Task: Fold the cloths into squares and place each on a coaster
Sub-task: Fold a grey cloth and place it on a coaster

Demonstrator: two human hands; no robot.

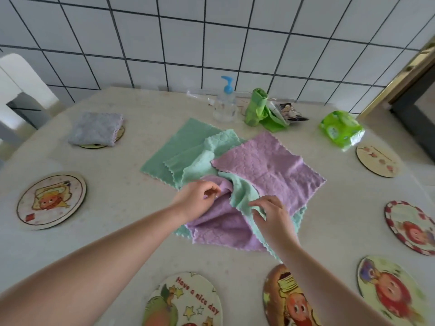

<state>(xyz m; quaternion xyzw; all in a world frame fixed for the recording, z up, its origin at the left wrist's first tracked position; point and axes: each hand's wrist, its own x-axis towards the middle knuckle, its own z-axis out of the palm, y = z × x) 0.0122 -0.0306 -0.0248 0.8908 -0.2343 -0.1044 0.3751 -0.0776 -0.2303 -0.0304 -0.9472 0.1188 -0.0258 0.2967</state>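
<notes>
A pale, faintly speckled desk with a rounded edge stands against a wall of white square tiles with dark grout. At the far left is a white chair back; at the far right a dark doorway with a brass-coloured frame.

In the middle of the desk lies a loose heap of cloths: a green cloth spread flat at the back, a purple cloth over its right side, and another purple cloth nearest the person, with a mint cloth twisted across it. The left hand pinches a fold of the near purple cloth with curled fingers. The right hand pinches the edge of the mint cloth.

A folded grey cloth already sits on a coaster at the back left. Six more round picture coasters ring the desk, one reading "Have a nice day".

Along the wall stand a clear pump bottle with a blue top, a green roll of bags and a green tissue pack.
</notes>
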